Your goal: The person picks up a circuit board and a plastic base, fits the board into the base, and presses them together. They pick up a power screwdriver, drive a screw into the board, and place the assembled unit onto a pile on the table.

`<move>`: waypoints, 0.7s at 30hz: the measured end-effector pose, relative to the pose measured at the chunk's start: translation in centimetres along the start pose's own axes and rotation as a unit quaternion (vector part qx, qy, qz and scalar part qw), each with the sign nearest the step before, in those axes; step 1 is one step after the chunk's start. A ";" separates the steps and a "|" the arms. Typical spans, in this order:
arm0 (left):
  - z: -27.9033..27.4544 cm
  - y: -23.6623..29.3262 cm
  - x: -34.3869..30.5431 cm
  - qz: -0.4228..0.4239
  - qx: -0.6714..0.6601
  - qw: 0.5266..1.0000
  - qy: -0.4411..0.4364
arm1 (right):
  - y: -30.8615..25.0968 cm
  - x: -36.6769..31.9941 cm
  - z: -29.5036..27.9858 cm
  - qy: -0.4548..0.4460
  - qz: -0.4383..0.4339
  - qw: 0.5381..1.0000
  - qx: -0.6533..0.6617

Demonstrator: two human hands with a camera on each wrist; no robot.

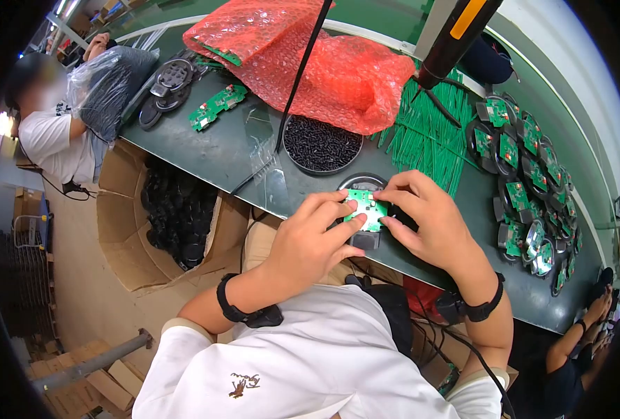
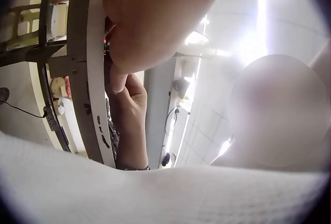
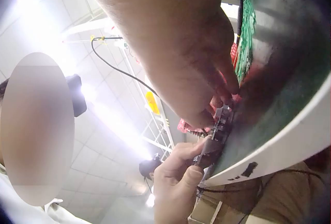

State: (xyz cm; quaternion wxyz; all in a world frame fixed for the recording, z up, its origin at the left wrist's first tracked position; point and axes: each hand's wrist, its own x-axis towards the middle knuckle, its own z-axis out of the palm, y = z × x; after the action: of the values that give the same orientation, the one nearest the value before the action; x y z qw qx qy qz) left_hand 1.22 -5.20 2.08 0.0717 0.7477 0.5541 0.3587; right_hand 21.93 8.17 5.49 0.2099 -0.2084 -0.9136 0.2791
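The circuit board sits over a black case at the near edge of the table, left hand gripping from nine o'clock, right hand pinching from three, apparently for steadiness.

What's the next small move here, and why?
I'd probably press the green circuit board evenly onto the black housing under it: the left hand has fingertips on its face, the right hand steadies its edge, and full seating can't be confirmed from these views.
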 end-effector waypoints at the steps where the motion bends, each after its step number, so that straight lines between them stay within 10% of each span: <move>1: 0.0 0.0 0.0 0.000 0.000 1.000 0.001 | 0.1 0.0 0.0 -0.008 -0.004 1.000 -0.005; 21: -0.1 0.4 0.0 -0.035 -0.027 0.999 0.005 | -0.4 0.1 0.6 0.013 0.018 0.999 -0.025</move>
State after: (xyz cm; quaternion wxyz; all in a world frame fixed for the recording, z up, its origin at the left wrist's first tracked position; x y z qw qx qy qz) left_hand 1.47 -5.39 2.34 0.1020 0.7240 0.5701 0.3747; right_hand 21.44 7.60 5.30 0.2115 -0.2336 -0.9136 0.2569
